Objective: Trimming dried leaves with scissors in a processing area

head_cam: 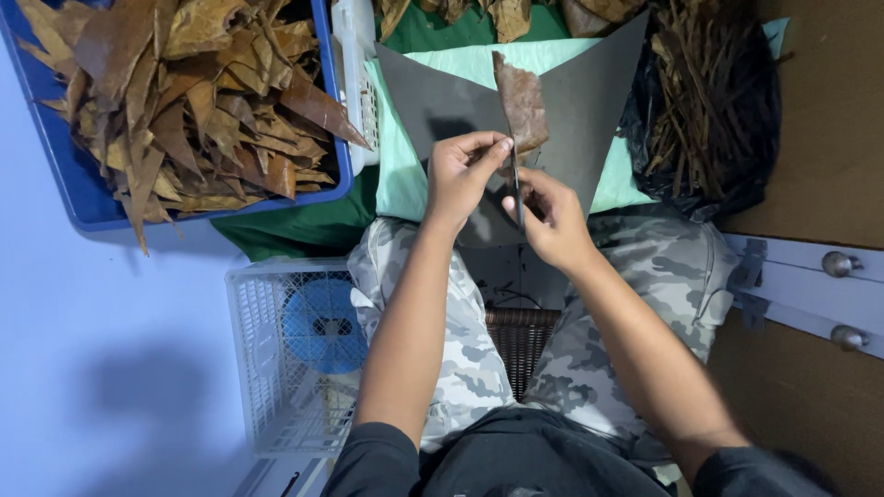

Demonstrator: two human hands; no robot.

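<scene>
Dried leaf (521, 101) pinched by my left hand (460, 175), right hand (552, 216) gripping thin stem (517, 189); blue crate (83, 193) full (much left, I judge).

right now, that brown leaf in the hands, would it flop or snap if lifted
The leaf stands upright from the left hand, so probably stiff. Its ragged, dry edges suggest it would crack rather than bend. It looks thin, likely very light.
</scene>
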